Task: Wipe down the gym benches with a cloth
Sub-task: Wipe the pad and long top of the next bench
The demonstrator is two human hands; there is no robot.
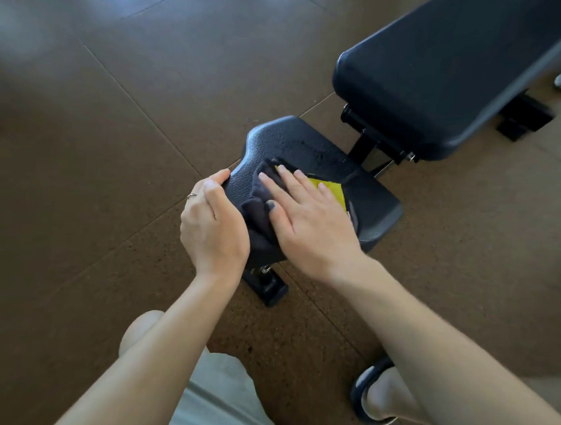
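Wiping the seat: right hand flat, fingers straight, pressing the cloth at the seat's near-left corner. Left hand curled round the seat's left edge, steadying. Next, probably: sweep toward the far edge, then the backrest.

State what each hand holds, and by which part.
The left hand grips the seat pad by its near-left edge. The right hand grips nothing; it presses flat on the middle of the dark cloth spread over the pad.
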